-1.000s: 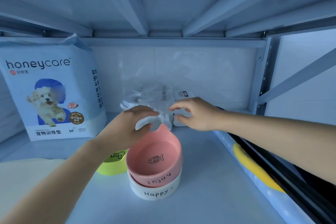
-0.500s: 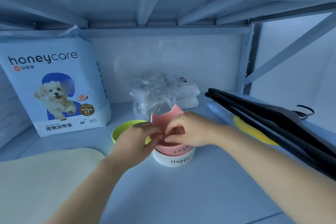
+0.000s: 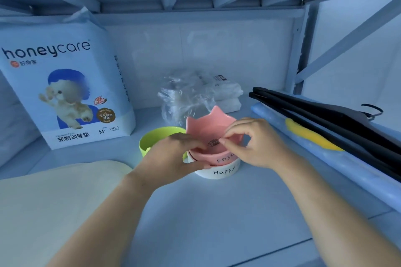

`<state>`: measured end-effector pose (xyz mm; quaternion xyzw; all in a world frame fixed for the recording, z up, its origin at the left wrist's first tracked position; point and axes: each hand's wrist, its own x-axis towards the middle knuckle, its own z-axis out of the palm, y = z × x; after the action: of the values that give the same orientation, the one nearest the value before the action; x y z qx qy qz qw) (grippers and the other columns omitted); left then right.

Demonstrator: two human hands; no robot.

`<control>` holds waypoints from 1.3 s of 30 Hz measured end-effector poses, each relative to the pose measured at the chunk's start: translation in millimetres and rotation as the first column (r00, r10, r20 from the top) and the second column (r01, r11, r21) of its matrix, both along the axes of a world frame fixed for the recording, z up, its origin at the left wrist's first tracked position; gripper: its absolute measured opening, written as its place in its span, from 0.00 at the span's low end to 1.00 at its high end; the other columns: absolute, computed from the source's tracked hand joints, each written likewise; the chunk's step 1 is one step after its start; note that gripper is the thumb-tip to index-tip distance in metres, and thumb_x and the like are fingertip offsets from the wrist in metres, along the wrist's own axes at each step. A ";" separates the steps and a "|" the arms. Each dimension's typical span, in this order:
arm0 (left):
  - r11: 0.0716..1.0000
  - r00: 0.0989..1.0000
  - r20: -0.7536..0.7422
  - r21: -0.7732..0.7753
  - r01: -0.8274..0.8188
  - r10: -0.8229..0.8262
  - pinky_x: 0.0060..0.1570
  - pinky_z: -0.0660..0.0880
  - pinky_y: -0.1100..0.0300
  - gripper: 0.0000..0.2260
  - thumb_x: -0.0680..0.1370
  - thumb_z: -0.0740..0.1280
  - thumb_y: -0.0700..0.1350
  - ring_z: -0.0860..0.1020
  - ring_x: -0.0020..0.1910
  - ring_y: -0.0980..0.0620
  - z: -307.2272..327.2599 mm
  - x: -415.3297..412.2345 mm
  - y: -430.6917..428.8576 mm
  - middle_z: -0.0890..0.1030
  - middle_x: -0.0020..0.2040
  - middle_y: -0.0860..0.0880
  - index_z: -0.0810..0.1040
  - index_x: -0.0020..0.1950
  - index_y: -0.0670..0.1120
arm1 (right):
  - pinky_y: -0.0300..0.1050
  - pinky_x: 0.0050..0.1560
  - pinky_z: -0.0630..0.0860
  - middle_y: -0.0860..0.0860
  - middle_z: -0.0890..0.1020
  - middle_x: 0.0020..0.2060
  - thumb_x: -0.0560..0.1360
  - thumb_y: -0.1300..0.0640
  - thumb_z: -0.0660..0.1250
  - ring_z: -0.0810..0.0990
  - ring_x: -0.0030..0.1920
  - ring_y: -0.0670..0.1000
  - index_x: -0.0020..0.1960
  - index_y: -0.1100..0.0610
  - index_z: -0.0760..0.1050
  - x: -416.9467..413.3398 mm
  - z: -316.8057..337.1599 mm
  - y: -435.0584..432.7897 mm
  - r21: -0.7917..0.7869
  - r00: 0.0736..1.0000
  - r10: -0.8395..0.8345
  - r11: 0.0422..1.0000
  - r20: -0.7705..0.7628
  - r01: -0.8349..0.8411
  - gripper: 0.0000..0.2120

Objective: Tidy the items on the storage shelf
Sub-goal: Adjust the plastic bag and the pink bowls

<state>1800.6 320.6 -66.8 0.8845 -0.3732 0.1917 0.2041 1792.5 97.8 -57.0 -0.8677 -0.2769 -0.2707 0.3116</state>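
A pink cat-eared bowl (image 3: 213, 127) marked "Enjoy" is tilted toward me inside a white bowl (image 3: 221, 172) marked "Happy". My left hand (image 3: 173, 156) grips the pink bowl's left rim, thumb under its edge. My right hand (image 3: 258, 145) pinches the near right rim with thumb and forefinger. A green bowl (image 3: 156, 137) stands just left of the stack, partly hidden by my left hand. Behind the bowls lies a clear plastic bag (image 3: 184, 97) with white folded pads (image 3: 227, 95).
A tall "honeycare" pet pad pack (image 3: 63, 84) stands at the back left. A cream cushion (image 3: 54, 201) lies front left. Black hangers (image 3: 325, 115) rest on a blue and yellow roll (image 3: 308, 138) along the right side. The shelf board (image 3: 217, 223) lies under everything.
Both hands left the plastic bag at the back and came down to the pink bowl. The pink bowl now tilts up in the white one, held at both rims.
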 end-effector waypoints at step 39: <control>0.993 0.965 0.234 -0.011 -0.118 0.117 0.43 0.69 0.65 0.18 0.66 0.77 0.49 0.72 0.45 0.57 -16.5 0.7 -15.4 0.81 0.44 0.51 0.80 0.53 0.48 | 0.48 0.45 0.75 0.41 0.75 0.42 0.58 0.48 0.79 0.72 0.46 0.42 0.40 0.47 0.77 7.0 -9.4 -5.6 -0.152 0.973 -0.043 0.988 -0.226 0.008 0.15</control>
<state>1801.2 305.3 -83.3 0.8766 -0.3419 0.3059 0.1453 1799.4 92.2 -66.4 -0.9176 -0.2474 -0.1513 0.2717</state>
